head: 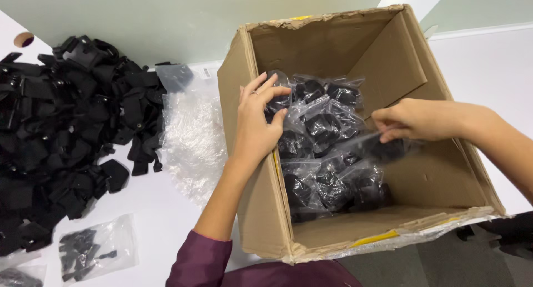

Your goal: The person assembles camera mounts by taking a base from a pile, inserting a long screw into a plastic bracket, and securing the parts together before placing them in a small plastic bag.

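Both hands are down inside the cardboard box point(261, 209), which sits open-topped on the white table point(161, 220) and works as the landmark here. The left hand point(256, 123) reaches over the box's left wall and curls around one small clear bag of black parts point(279, 101) near the back of the box, fingers wrapped on it, thumb underneath. The right hand point(411, 120) comes in over the right wall and pinches the top edge of another clear bag point(383, 148), thumb against fingers, seemingly so the bag hangs from its sealed strip instead of getting squashed.

The rest of the bagged parts point(327, 181) sit heaped in the middle and left of the box floor, leaning on each other, so the right side of the floor is bare cardboard.

Left of the box lies a crumpled sheet of clear plastic point(191, 137), and further left a big loose pile of black pieces point(61, 131). Near the box's front-left corner, out on the table, a flat bag of small black bits point(94, 248) lies alone.

Hard to say what the black parts really are; the glare on the plastic hides the detail. The pile is cut off at the frame's left edge, and the right forearm runs out of frame too.
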